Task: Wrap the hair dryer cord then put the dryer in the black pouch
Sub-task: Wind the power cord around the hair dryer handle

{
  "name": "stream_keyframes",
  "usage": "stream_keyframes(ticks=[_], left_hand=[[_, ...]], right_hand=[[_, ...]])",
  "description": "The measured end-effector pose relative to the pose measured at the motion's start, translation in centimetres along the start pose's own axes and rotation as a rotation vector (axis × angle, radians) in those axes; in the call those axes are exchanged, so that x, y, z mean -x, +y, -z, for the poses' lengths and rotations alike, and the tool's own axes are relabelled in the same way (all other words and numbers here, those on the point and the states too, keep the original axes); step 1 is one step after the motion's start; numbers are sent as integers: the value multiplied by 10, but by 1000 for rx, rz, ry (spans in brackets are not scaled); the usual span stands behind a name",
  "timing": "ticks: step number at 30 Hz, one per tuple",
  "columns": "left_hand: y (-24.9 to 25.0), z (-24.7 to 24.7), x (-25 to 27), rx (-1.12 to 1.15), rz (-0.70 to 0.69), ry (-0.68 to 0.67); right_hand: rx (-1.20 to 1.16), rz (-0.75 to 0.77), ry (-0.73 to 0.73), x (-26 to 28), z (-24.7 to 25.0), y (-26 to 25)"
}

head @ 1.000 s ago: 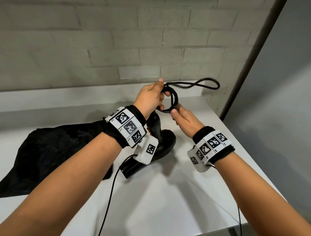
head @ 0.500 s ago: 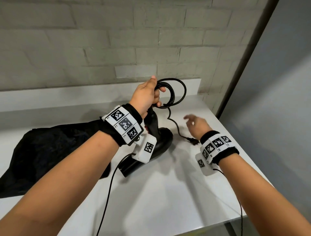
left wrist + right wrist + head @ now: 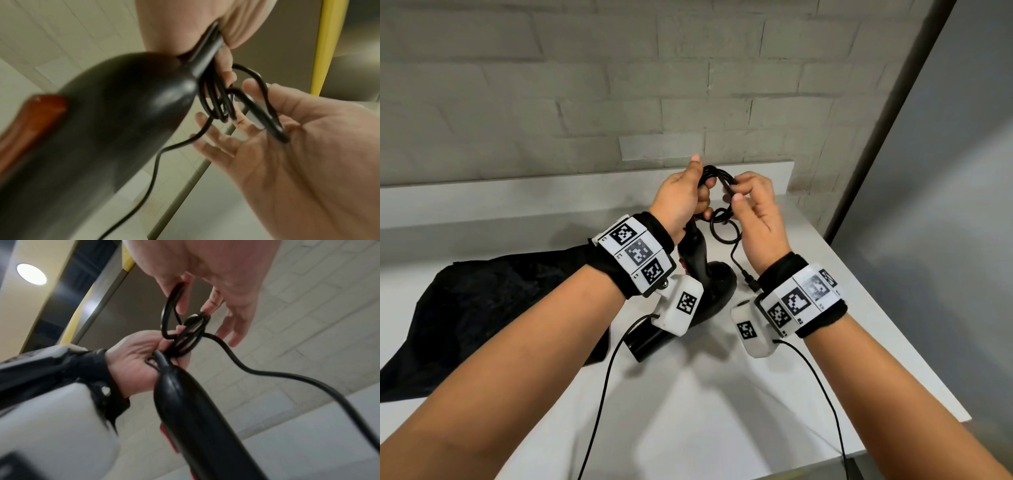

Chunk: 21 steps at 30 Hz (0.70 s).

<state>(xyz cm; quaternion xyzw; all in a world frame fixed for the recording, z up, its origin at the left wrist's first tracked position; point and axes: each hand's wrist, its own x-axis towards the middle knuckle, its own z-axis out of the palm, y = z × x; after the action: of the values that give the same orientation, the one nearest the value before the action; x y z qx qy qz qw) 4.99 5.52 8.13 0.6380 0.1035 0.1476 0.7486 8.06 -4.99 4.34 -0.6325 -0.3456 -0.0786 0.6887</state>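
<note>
The black hair dryer [image 3: 709, 287] stands on the white table [image 3: 688, 411] with its handle up; it fills the left wrist view [image 3: 102, 129] and the right wrist view [image 3: 201, 418]. My left hand [image 3: 681, 198] grips the coiled black cord [image 3: 717, 178] at the top of the handle. Just right of it, my right hand [image 3: 753, 205] pinches a loop of the cord [image 3: 267, 113] between thumb and forefinger, the other fingers spread. A loose loop and the cord's tail hang down to the plug [image 3: 751, 282] by my right wrist. The black pouch [image 3: 493, 308] lies crumpled at the left.
A grey brick wall [image 3: 619, 85] rises behind the table's raised back ledge [image 3: 551, 192]. The table's right edge [image 3: 893, 325] drops off beside a grey panel. Thin black cables [image 3: 602, 394] run from the wrist cameras toward the front edge.
My right hand has come up from near the table and taken hold of the cord beside my left hand. The wide loop is pulled in smaller, and the plug end hangs lower.
</note>
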Motion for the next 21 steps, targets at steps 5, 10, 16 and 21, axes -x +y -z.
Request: stream_keyframes(ticks=[5, 10, 16, 21], left_hand=[[0, -1, -2, 12, 48, -27], [1, 1, -4, 59, 70, -62], [2, 6, -8, 113, 77, -58], [2, 8, -8, 171, 99, -89]], right_hand=[[-111, -42, -45, 5, 0, 8], [-304, -203, -131, 3, 2, 23], [-158, -429, -46, 0, 8, 40], [121, -361, -159, -4, 22, 57]])
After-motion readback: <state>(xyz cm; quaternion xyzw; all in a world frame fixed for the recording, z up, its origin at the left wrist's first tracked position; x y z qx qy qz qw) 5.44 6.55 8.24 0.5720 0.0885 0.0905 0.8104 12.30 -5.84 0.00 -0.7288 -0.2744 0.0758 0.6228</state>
